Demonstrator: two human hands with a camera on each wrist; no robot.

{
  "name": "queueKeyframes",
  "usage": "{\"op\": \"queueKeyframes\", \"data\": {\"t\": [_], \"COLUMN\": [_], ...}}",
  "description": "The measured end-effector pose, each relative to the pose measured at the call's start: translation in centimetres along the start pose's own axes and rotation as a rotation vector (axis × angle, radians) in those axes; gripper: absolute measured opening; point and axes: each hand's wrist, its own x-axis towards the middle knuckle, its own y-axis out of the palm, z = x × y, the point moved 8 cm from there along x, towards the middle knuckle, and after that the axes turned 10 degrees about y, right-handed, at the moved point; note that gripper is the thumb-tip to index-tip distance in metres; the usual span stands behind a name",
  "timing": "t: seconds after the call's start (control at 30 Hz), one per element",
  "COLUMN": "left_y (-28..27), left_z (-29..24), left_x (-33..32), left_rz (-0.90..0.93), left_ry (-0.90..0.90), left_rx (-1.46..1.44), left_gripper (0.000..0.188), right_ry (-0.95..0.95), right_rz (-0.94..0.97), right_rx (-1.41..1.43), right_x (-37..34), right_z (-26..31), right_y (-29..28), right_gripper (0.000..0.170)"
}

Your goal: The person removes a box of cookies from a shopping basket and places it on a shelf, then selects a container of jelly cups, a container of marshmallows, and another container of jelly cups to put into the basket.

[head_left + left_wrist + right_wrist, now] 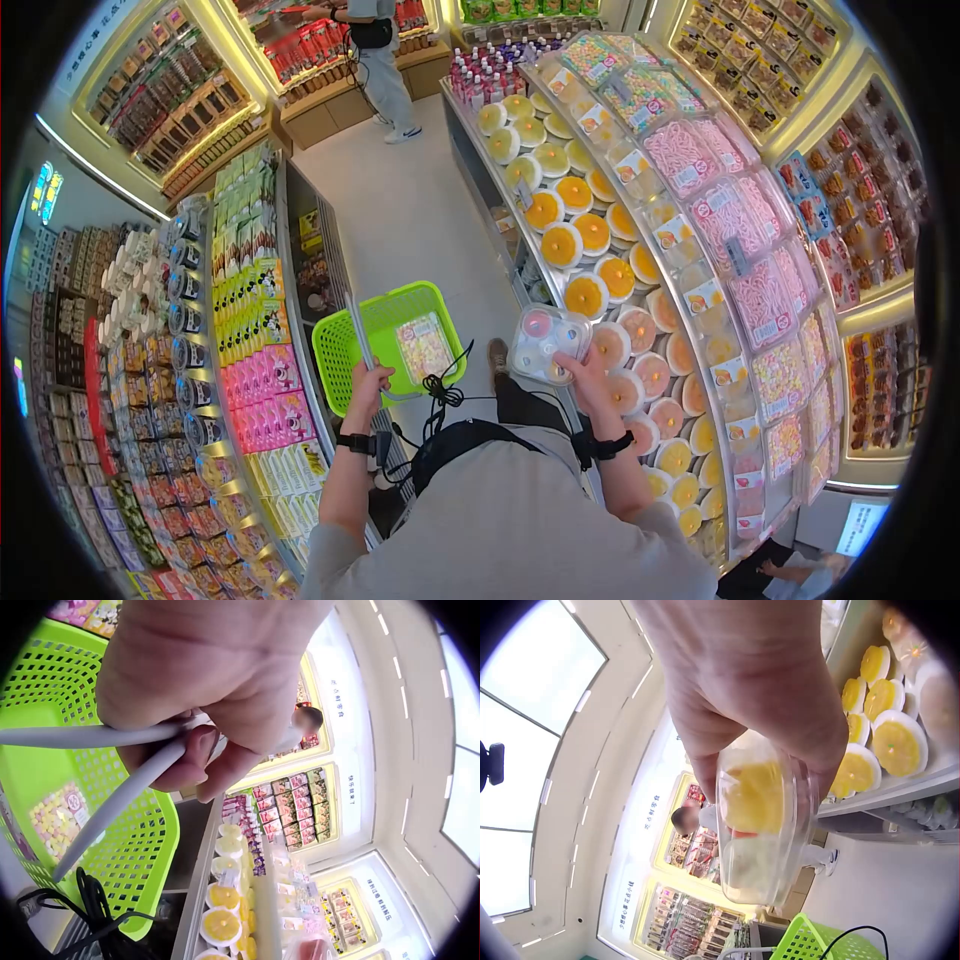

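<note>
My left hand (368, 388) grips the pale handles of a green basket (330, 345); in the left wrist view the fingers of this hand (202, 697) curl round both handles (112, 802). Inside the basket lies a clear pack of pastel sweets (425, 348). My right hand (588, 380) holds a clear plastic container (540, 345) by its near right edge, beside the display of round cups. Through its wall, the right wrist view shows yellow and pale contents in the container (756, 802), with the thumb and fingers of the hand (757, 682) on opposite sides.
Round cups with orange and yellow tops (592, 232) fill the right display, with pink packs (690, 165) above them. Bagged snacks (250, 310) line the left shelf. Black cables (440, 390) hang by the basket. A person (378, 65) stands at the aisle's far end.
</note>
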Motion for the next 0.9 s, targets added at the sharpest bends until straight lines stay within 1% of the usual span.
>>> {"op": "queueKeyframes", "data": {"t": [0.07, 0.1, 0.13, 0.17, 0.2, 0.23, 0.27, 0.3, 0.33, 0.4, 0.43, 0.5, 0.53, 0.57, 0.6, 0.63, 0.7, 0.73, 0.77, 0.8, 0.83, 0.9], "left_y": [0.3, 0.3, 0.4, 1.6, 1.8, 1.2, 0.7, 0.5, -0.1, -1.2, -1.0, -1.1, -0.5, 0.6, 0.9, 0.8, 0.7, 1.2, 1.6, 1.9, 2.6, 3.3], "left_z": [-3.2, -5.3, -8.5, -11.0, -12.7, -14.3, -15.0, -15.9, -16.2, -16.2, -16.3, -16.1, -16.4, -16.6, -17.1, -17.7, -19.6, -20.6, -21.7, -23.2, -24.8, -28.1], "left_x": [4.2, 5.8, 7.2, 8.7, 10.4, 12.9, 15.5, 18.0, 20.9, 27.5, 30.5, 35.9, 38.2, 40.6, 42.6, 44.5, 48.5, 50.3, 52.0, 53.6, 55.1, 56.7], "left_rz": [-0.02, -0.033, -0.077, -0.093, -0.108, -0.116, -0.097, -0.106, -0.093, -0.104, -0.058, -0.123, -0.132, -0.084, -0.076, -0.077, -0.045, 0.002, 0.053, 0.063, 0.136, 0.244], "left_ry": [0.071, 0.076, 0.133, 0.183, 0.219, 0.268, 0.302, 0.308, 0.305, 0.353, 0.362, 0.327, 0.322, 0.325, 0.31, 0.295, 0.317, 0.293, 0.268, 0.262, 0.255, 0.259], "left_rx": [0.091, 0.094, 0.232, 0.362, 0.377, 0.383, 0.359, 0.331, 0.363, 0.398, 0.398, 0.376, 0.43, 0.432, 0.395, 0.359, 0.297, 0.319, 0.35, 0.352, 0.346, 0.34], "left_gripper": [0.03, 0.03, 0.029, 0.029, 0.028, 0.028, 0.027, 0.027, 0.027, 0.026, 0.026, 0.025, 0.024, 0.024, 0.023, 0.022, 0.021, 0.021, 0.02, 0.02, 0.021, 0.021], "right_ry": [0.021, 0.029, 0.028, 0.003, -0.026, -0.007, -0.003, -0.073, -0.047, -0.1, -0.118, -0.112, -0.128, -0.091, -0.046, -0.052, -0.057, -0.058, -0.075, -0.09, -0.08, -0.055], "right_rz": [0.038, 0.105, 0.152, 0.21, 0.248, 0.231, 0.334, 0.317, 0.363, 0.39, 0.349, 0.341, 0.289, 0.261, 0.244, 0.222, 0.098, 0.091, 0.01, -0.073, -0.076, -0.158], "right_rx": [-0.038, -0.067, -0.09, -0.161, -0.241, -0.41, -0.375, -0.427, -0.368, -0.329, -0.318, -0.14, -0.126, -0.185, -0.24, -0.227, -0.217, -0.226, -0.237, -0.242, -0.238, -0.287], "right_x": [6.3, 8.9, 11.3, 13.9, 16.3, 19.8, 20.9, 22.2, 23.8, 27.9, 29.8, 32.6, 33.7, 35.1, 36.6, 37.9, 40.2, 41.1, 42.0, 42.6, 43.4, 45.4], "right_z": [2.5, 4.1, 5.6, 7.0, 7.8, 7.0, 8.9, 10.8, 11.6, 11.6, 11.4, 10.8, 10.9, 10.6, 10.2, 10.3, 10.6, 11.3, 12.1, 12.7, 12.9, 13.7], "right_y": [3.5, 6.4, 9.0, 11.7, 13.9, 15.3, 18.6, 21.0, 23.3, 26.9, 28.3, 30.0, 29.7, 30.1, 31.0, 31.6, 31.8, 32.5, 32.7, 32.9, 33.4, 34.1], "right_gripper": [0.048, 0.048, 0.048, 0.049, 0.05, 0.057, 0.059, 0.06, 0.061, 0.061, 0.061, 0.064, 0.064, 0.065, 0.066, 0.066, 0.064, 0.064, 0.065, 0.066, 0.066, 0.059]}}
